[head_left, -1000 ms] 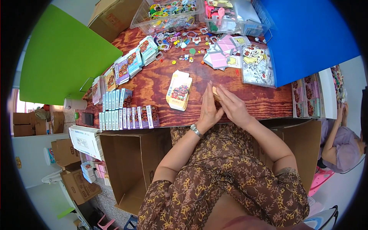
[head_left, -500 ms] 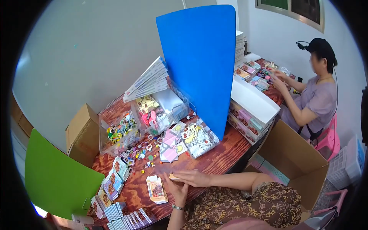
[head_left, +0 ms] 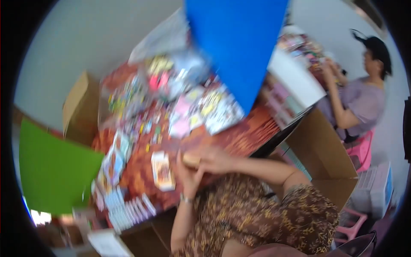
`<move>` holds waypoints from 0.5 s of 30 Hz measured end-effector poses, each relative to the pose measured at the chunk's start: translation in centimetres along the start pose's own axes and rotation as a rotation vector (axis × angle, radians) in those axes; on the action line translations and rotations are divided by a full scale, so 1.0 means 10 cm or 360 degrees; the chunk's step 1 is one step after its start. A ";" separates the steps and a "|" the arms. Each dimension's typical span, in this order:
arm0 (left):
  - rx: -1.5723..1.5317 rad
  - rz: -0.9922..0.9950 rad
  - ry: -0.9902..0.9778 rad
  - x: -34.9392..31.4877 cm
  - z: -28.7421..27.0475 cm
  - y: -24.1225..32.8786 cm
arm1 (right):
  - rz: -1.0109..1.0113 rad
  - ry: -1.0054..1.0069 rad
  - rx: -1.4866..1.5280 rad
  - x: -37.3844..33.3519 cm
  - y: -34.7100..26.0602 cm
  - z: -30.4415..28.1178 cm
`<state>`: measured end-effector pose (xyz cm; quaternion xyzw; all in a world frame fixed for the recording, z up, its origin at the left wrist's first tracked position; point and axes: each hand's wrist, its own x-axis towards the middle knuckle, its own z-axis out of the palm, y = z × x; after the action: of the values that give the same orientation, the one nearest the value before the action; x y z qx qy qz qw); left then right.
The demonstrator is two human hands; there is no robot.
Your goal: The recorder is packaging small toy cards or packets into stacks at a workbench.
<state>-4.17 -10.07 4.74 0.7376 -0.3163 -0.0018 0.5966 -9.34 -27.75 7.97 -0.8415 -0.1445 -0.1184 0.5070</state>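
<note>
Between my two hands, close to the table's near edge, is a small tan-orange box (head_left: 191, 161). My left hand (head_left: 187, 176) is wrapped round its left and lower side, and a watch sits on that wrist. My right hand (head_left: 216, 159) closes on it from the right. Motion blur hides the finger detail. Just left of my left hand lies a stack of flat orange printed cartons (head_left: 163, 172). Beyond my hands are pink and yellow cards (head_left: 183, 110) and a clear bag of printed pieces (head_left: 219, 112).
Small colourful trinkets fill a clear bin (head_left: 126, 100). Rows of small boxes (head_left: 132, 212) line the left edge. A blue panel (head_left: 237, 47) and a green panel (head_left: 55, 167) stand upright. An open cardboard box (head_left: 325, 150) is at right; a co-worker (head_left: 359, 94) sits beyond.
The whole view has shifted and blurred, with the table now higher in the picture. More of the box between my hands shows. Both hands stay together on it.
</note>
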 end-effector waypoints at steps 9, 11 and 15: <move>0.0168 -0.0199 0.0031 0.09 -0.02 0.34 | 0.0077 0.0020 0.0189 0.06 -0.22 -0.38; 0.0120 -0.0292 -0.0023 0.06 -0.06 0.35 | 0.0091 -0.0012 0.0180 0.07 -0.23 -0.34; 0.0168 -0.0220 -0.0067 0.02 -0.12 0.35 | 0.0073 -0.0004 0.0137 0.04 -0.24 -0.28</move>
<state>-5.20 -9.40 8.24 0.7879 -0.2768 -0.0418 0.5484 -10.00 -29.08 11.35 -0.8221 -0.1308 -0.0995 0.5452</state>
